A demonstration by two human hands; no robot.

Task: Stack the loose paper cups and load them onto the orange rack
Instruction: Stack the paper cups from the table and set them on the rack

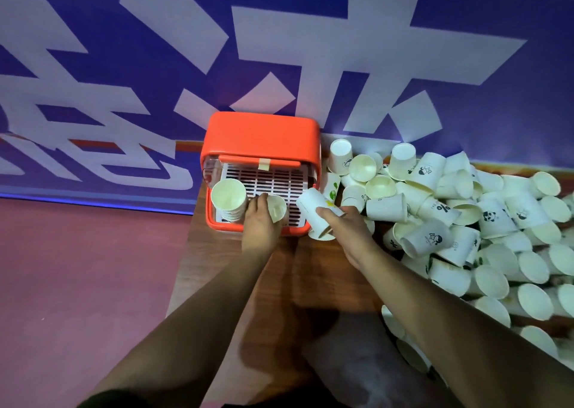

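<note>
The paper cups are white, and some have small black or green pictures. A big heap of loose cups (466, 215) lies on the bench (310, 271), right of the orange rack (261, 134). A stack of cups (228, 198) stands on the left side of the rack's white grid (279, 180). My left hand (261, 221) reaches into the rack and holds one cup (277, 207) beside the stack. My right hand (344, 227) grips a tipped cup (313, 208) at the rack's right edge.
</note>
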